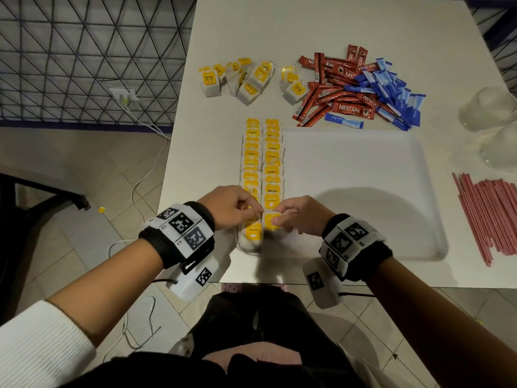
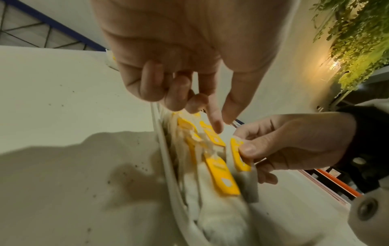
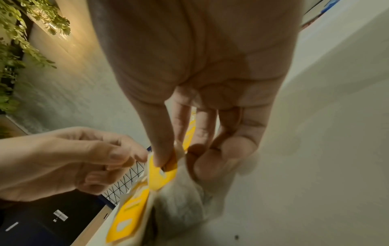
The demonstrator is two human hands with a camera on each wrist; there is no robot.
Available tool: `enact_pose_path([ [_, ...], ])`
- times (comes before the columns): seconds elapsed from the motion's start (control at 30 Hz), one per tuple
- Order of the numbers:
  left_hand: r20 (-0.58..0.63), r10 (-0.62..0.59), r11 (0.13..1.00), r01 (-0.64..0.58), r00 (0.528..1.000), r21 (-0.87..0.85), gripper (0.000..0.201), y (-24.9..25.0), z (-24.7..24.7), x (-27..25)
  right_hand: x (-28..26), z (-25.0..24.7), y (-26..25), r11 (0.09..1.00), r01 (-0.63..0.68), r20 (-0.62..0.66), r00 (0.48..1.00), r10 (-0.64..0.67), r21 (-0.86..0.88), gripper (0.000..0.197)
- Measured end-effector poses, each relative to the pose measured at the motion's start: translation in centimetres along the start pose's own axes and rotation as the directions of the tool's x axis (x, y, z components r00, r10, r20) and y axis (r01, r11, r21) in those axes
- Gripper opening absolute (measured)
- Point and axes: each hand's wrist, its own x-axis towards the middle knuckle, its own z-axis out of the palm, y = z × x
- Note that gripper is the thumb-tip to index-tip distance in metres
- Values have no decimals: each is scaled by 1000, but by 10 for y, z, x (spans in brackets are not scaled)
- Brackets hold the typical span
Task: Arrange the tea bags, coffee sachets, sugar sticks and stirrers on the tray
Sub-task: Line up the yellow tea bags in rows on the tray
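While seen from the head view, two rows of tea bags (image 1: 262, 175) along the tray (image 1: 363, 197) left edge; right hand (image 1: 296, 217) pinching the nearest tea bag (image 1: 272, 222), left hand (image 1: 232, 207) curled above the left row. Left wrist view: forefinger extended, other fingers (image 2: 151, 83) loosely curled, holding nothing. Right wrist view: thumb and forefinger pinching the yellow tag (image 3: 161, 173).

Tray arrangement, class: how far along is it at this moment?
Done: two tea bag rows along the tray's left edge. In hand: the right hand pinches a tea bag; the left hand steadies the rows. Left: loose tea bags, coffee sachets, sugar sticks, stirrers.
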Motion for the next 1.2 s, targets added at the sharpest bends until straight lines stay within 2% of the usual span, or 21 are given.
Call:
enact_pose_path([
  [0.1, -76, -26, 999, 23, 997, -35, 14, 0, -5, 2, 7, 0, 3, 1000, 22, -84, 996, -23, -17, 20],
  [0.27, -67, -75, 997, 76, 995, 17, 19, 2, -5, 9, 12, 1, 6, 996, 78, -183, 979, -86, -51, 24],
  [0.4, -21, -77, 988, 79, 997, 134, 22, 5, 1, 13, 13, 5, 5, 994, 77, -221, 971, -91, -71, 20],
  [0.47, -10, -80, 977, 80, 997, 199, 24, 8, 5, 16, 13, 7, 5, 996, 63, -241, 968, -75, -56, 12],
  [0.6, -25, -65, 943, 69, 998, 326, 33, 14, 12, 19, 16, 8, 7, 997, 64, -269, 960, -73, -41, 30],
  [0.8, -43, -26, 854, 44, 999, 519, 41, 22, 16, 24, 17, 6, 9, 997, 60, -256, 964, -72, -54, 30],
  [0.87, -32, -31, 849, 43, 999, 526, 41, 23, 15, 24, 14, 1, 7, 997, 62, -241, 968, -72, -48, 24],
  [1.07, -41, -120, 892, 126, 992, 435, 38, 32, -11, 25, 14, -35, -15, 997, 22, -190, 981, -36, -74, 26],
  [1.2, -77, -107, 953, 124, 991, 276, 18, 42, -54, 32, 22, -73, -46, 979, 42, -196, 977, -82, -201, 25],
])
